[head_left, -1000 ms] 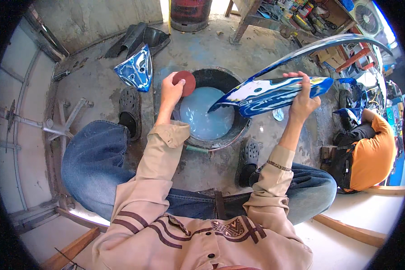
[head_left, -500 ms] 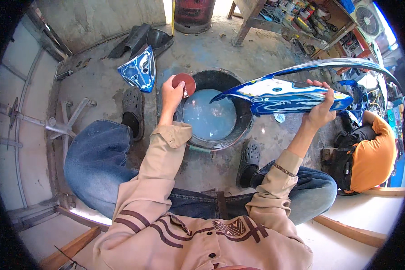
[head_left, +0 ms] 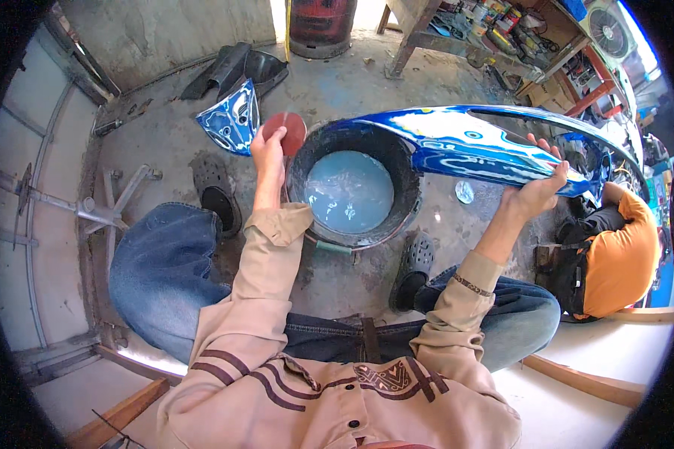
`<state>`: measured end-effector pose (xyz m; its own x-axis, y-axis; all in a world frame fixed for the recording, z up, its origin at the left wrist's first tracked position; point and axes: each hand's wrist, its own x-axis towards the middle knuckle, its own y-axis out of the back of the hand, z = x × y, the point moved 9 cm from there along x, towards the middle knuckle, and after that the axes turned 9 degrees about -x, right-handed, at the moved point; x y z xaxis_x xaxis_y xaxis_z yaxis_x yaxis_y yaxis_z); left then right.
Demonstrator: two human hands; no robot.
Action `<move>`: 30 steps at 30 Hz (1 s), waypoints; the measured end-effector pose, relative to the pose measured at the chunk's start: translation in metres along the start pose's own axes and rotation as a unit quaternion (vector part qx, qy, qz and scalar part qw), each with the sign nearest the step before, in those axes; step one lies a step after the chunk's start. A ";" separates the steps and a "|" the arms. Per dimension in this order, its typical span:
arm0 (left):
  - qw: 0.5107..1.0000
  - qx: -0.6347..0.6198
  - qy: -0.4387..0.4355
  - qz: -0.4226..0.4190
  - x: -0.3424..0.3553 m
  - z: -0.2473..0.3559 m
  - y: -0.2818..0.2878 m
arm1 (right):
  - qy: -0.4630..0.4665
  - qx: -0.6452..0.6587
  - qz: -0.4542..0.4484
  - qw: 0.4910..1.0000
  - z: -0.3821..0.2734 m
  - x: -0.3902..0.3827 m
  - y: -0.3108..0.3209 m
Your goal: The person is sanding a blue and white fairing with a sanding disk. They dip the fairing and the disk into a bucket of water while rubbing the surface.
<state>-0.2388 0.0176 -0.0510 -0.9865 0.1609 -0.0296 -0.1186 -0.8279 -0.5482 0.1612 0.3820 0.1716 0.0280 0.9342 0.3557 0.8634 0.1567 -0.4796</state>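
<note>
My right hand [head_left: 538, 187] grips the lower edge of a long glossy blue body panel [head_left: 472, 146] with white markings, held level above the right rim of a black bucket [head_left: 408, 213]. The bucket holds pale blue water. My left hand [head_left: 268, 150] holds a round reddish sanding disc [head_left: 290, 129] just past the bucket's left rim.
A smaller blue panel piece [head_left: 232, 120] and dark plastic parts [head_left: 240, 67] lie on the concrete beyond my left hand. A red cylinder [head_left: 320, 26] and a cluttered wooden bench [head_left: 472, 37] stand at the back. A person in an orange shirt [head_left: 621, 254] sits at right.
My right hand has carried the long blue panel to the right and levelled it, off the bucket's middle. My left hand with the disc has stayed beside the bucket rim.
</note>
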 end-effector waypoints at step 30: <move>0.988 0.138 -0.051 -0.046 -0.067 0.018 -0.073 | -0.282 0.173 0.024 0.943 0.171 -0.193 -0.023</move>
<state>-0.1658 0.0577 0.0057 -0.9749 0.1983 0.1015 -0.2199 -0.9298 -0.2950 0.0500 0.2531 -0.0235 -0.2941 0.9494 -0.1105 0.6493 0.1136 -0.7520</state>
